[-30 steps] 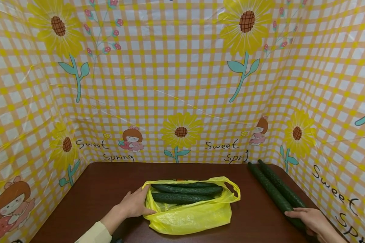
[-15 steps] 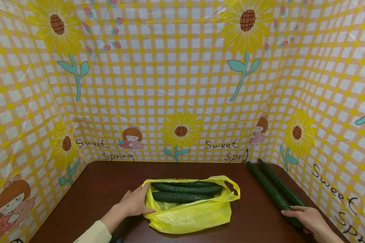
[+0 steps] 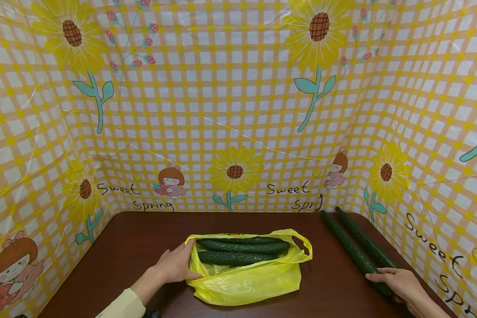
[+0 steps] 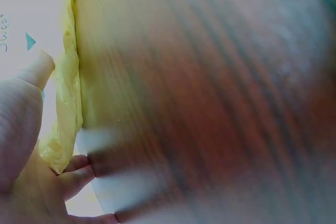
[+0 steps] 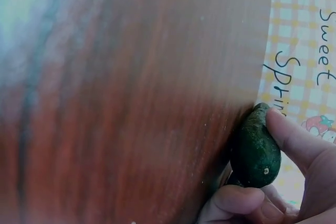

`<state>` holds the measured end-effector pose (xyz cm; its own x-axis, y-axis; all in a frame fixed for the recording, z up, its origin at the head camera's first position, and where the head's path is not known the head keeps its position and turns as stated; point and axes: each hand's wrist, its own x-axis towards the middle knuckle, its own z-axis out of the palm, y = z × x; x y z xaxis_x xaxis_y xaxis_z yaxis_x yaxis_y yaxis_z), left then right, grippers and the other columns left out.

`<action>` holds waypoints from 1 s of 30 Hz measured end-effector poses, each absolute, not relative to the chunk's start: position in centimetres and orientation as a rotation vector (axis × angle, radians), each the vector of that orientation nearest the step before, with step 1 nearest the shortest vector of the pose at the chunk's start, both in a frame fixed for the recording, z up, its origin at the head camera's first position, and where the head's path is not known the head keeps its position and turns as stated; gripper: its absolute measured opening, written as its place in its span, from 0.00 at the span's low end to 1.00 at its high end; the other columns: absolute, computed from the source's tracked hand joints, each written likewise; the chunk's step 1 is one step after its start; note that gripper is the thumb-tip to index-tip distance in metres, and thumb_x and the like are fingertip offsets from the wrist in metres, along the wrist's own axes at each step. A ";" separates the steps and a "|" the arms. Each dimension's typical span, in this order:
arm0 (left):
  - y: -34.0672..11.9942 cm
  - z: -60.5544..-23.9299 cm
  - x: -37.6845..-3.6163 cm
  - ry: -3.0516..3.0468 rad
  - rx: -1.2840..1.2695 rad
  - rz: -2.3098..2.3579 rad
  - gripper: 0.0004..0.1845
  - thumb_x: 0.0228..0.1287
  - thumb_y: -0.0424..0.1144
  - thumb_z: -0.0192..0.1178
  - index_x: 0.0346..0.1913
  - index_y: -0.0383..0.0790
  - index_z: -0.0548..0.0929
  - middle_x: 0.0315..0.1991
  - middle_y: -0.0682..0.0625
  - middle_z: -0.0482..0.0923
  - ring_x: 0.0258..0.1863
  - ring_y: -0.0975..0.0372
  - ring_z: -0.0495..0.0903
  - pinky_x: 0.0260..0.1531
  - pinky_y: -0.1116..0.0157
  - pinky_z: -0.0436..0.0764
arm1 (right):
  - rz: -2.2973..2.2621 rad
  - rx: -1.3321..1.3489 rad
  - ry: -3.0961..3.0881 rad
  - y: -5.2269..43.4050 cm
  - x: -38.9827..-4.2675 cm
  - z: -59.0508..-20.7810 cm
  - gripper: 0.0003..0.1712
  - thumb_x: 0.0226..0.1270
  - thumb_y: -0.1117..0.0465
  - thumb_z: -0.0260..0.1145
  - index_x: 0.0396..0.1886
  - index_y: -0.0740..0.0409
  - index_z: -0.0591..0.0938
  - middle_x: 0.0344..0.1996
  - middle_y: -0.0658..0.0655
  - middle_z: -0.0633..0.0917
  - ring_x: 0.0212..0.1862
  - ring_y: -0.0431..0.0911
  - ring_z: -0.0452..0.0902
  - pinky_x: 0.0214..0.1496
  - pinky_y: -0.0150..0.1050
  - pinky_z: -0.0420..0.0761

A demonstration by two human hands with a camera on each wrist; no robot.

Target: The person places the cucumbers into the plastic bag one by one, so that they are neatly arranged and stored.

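Left hand (image 3: 175,266) pinches the yellow bag (image 3: 248,278) rim — keeping its mouth spread; right hand (image 3: 397,282) curls round a loose cucumber (image 3: 351,249) end, gripping it.

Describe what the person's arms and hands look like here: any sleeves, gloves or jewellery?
Both hands are bare, with no gloves or rings visible. The left hand comes out of a pale cream long sleeve that ends at the wrist. The right hand shows no sleeve in view.
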<state>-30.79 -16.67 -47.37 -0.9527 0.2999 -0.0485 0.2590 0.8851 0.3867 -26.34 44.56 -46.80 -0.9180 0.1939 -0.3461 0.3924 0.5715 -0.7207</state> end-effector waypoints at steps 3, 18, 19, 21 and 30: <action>-16.8 -47.4 -30.9 2.938 0.431 0.587 0.62 0.46 0.68 0.75 0.77 0.40 0.57 0.72 0.35 0.66 0.71 0.42 0.68 0.63 0.31 0.62 | -1.285 0.483 2.581 44.4 -26.3 -46.7 0.47 0.54 0.41 0.76 0.58 0.78 0.79 0.53 0.80 0.80 0.13 0.37 0.56 0.27 0.41 0.72; -17.0 -47.2 -30.8 2.938 0.424 0.596 0.61 0.48 0.66 0.75 0.77 0.39 0.58 0.72 0.35 0.66 0.70 0.43 0.68 0.65 0.30 0.58 | -1.288 0.545 2.606 43.5 -26.2 -47.0 0.54 0.51 0.39 0.77 0.63 0.79 0.74 0.05 0.43 0.70 0.12 0.37 0.54 0.23 0.40 0.71; -17.0 -47.1 -30.7 2.938 0.425 0.595 0.61 0.48 0.66 0.75 0.77 0.39 0.58 0.72 0.35 0.66 0.70 0.43 0.68 0.65 0.30 0.58 | -1.287 0.538 2.610 43.5 -26.3 -47.0 0.54 0.51 0.38 0.77 0.63 0.79 0.74 0.05 0.42 0.70 0.12 0.37 0.54 0.23 0.40 0.70; -17.0 -47.2 -30.7 2.939 0.426 0.595 0.61 0.48 0.66 0.75 0.77 0.39 0.58 0.72 0.36 0.67 0.71 0.43 0.68 0.65 0.30 0.58 | -1.293 0.540 2.611 43.6 -26.3 -47.1 0.53 0.51 0.39 0.77 0.62 0.79 0.75 0.05 0.43 0.69 0.12 0.37 0.53 0.23 0.40 0.70; -17.0 -47.6 -31.0 2.937 0.425 0.575 0.61 0.48 0.68 0.74 0.78 0.38 0.57 0.73 0.34 0.65 0.72 0.42 0.67 0.66 0.31 0.58 | -1.339 0.491 2.610 43.7 -26.3 -46.9 0.43 0.52 0.43 0.78 0.54 0.76 0.82 0.43 0.68 0.89 0.14 0.38 0.49 0.23 0.41 0.69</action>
<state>-30.97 -17.05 -47.62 -0.9535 0.2950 -0.0613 0.2500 0.8883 0.3851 -26.34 43.68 -46.92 -0.9319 0.2127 -0.2938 0.3627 0.5435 -0.7570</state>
